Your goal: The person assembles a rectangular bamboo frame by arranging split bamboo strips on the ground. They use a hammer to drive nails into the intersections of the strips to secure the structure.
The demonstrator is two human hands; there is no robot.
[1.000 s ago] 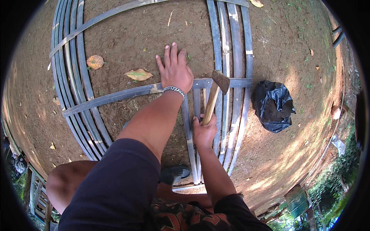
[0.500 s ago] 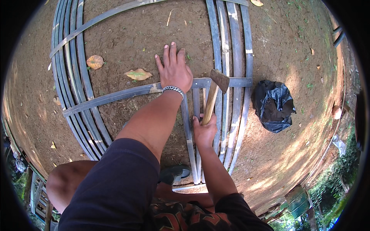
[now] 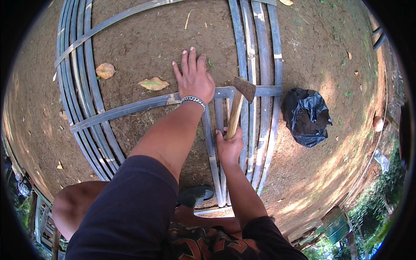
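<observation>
My left hand [image 3: 196,80] lies with its fingers stretched out, its palm over the dark cross slat [image 3: 141,105] and the fingertips reaching past it above the soil. A chain bracelet circles that wrist. My right hand [image 3: 230,145] is wrapped round the wooden handle of a hatchet [image 3: 235,113]. The hatchet's rusty metal head [image 3: 245,89] is over the cross slat, close to where it crosses the long upright slats [image 3: 264,52]. Whether the head touches the slat, I cannot tell. Shorter slats [image 3: 210,151] run from the cross slat back toward me, beside my right forearm.
Another bundle of long slats [image 3: 86,82] lies at the left, joined by a far cross slat [image 3: 123,17]. A black plastic bag [image 3: 307,117] sits on the ground to the right. Dry leaves [image 3: 154,84] lie inside the frame. My shoe [image 3: 195,196] is near the slats' lower ends.
</observation>
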